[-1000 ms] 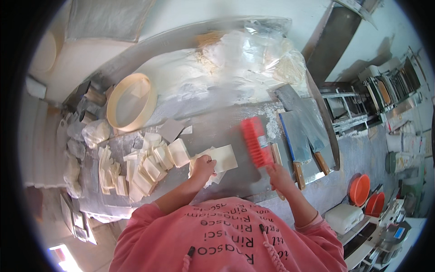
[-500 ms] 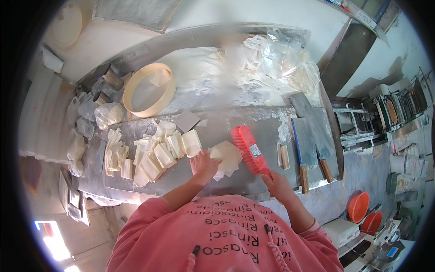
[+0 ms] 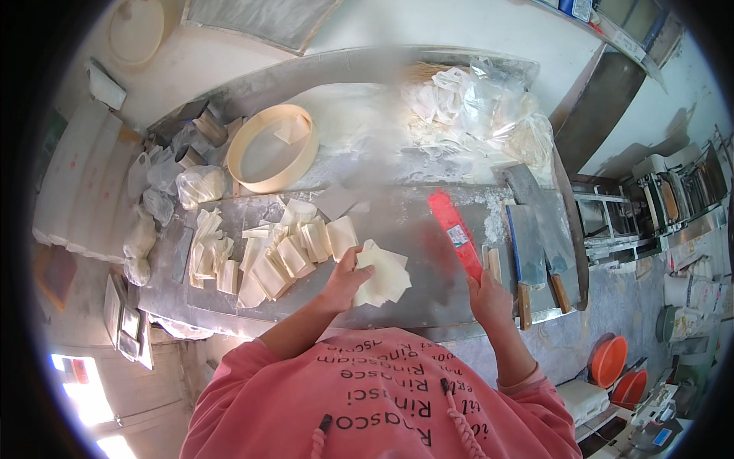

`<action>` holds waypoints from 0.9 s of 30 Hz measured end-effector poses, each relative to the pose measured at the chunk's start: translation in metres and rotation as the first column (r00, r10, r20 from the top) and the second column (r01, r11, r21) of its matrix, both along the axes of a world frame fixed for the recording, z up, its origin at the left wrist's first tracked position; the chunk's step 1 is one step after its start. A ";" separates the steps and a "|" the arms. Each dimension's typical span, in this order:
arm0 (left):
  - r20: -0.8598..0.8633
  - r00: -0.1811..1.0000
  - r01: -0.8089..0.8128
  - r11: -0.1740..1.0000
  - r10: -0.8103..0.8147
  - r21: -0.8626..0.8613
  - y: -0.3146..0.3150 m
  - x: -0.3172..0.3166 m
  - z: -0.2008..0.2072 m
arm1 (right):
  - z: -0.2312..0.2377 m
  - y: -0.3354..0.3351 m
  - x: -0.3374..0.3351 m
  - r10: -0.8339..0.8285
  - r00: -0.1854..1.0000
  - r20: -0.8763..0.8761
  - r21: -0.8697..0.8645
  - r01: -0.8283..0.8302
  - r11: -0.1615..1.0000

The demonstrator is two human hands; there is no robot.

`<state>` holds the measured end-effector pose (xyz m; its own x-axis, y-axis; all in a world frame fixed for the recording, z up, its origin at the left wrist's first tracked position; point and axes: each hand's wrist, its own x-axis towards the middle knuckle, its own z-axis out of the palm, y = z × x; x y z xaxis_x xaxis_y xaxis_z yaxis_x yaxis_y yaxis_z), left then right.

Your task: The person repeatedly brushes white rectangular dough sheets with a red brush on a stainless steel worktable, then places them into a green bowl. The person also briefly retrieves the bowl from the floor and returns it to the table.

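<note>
My left hand (image 3: 344, 284) is closed on a small stack of thin, pale dough wrappers (image 3: 385, 277), thumb on top, near the front of the grey metal worktop (image 3: 397, 222). In my right hand (image 3: 492, 300) is the handle end of a red bench brush (image 3: 456, 233). The brush points up and away, its bristles blurred on the left side. Left of my left hand lie several piles of cut dough wrappers (image 3: 291, 256), some leaning on each other. A loose grey sheet (image 3: 334, 200) rests behind them.
Toward the back left a round wooden sieve (image 3: 308, 157) stands in spread flour (image 3: 348, 115). Clear plastic bags (image 3: 489, 99) are heaped at the back right. Two wide blades with wooden handles (image 3: 524, 306) lie at the right edge, beside a narrow dough stack (image 3: 495, 264).
My left hand has picked the wrapper stack up off the worktop. My right hand has moved the brush right, away from where the wrappers lay.
</note>
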<state>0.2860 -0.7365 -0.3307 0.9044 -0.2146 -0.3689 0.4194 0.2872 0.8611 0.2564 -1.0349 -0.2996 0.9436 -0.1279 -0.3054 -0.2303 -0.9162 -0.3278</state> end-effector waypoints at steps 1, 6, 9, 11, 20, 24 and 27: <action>-0.019 0.999 0.031 0.998 -0.032 -0.046 0.002 -0.002 0.002 | -0.001 0.002 0.002 0.029 0.998 0.063 -0.031 -0.027 0.999; -0.113 0.985 0.135 0.990 -0.132 0.025 0.001 -0.004 -0.006 | -0.006 0.034 0.008 0.238 0.863 0.446 -0.230 -0.147 0.962; -0.185 0.965 0.178 0.982 -0.187 -0.063 -0.003 -0.001 -0.012 | -0.014 0.065 0.020 0.233 0.719 0.655 0.098 -0.386 0.917; -0.085 0.960 0.257 0.962 -0.265 -0.094 -0.005 0.002 -0.010 | -0.019 0.087 0.033 0.204 0.812 0.546 0.388 -0.461 0.798; -0.001 0.980 0.196 0.954 -0.201 0.229 -0.007 0.012 -0.004 | -0.022 0.106 0.047 0.270 0.900 0.341 0.377 -0.394 0.838; 0.098 0.969 0.184 0.924 -0.229 0.336 -0.007 0.014 -0.009 | -0.023 0.107 0.046 0.406 0.801 0.439 0.010 -0.456 0.890; 0.241 0.804 0.056 0.472 -0.543 0.880 -0.002 0.012 -0.006 | -0.013 0.106 0.048 0.384 0.783 0.489 0.087 -0.482 0.872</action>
<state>0.2982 -0.7390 -0.3365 0.9335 -0.3369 -0.1225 -0.1561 -0.6898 0.7070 0.3040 -0.9290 -0.3127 0.9207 0.3433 0.1857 0.3899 -0.7877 -0.4769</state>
